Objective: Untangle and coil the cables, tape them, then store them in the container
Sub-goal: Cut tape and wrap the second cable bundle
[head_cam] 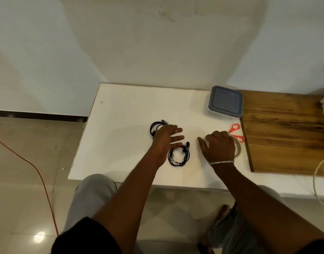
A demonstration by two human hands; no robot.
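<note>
Left hand (166, 138), grip spread and empty, hovers mid-frame between two cable coils; the nearer coil (179, 156) lies just below-right.

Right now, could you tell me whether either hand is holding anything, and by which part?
The left hand holds nothing. The right hand covers the tape roll; a grip cannot be told.

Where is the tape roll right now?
In the head view, the tape roll lies on the white table's right side, partly under the right hand, just below the orange-handled scissors.

White walls (157, 43), glossy beige tiled floor (20, 162), white table (121, 107).
</note>
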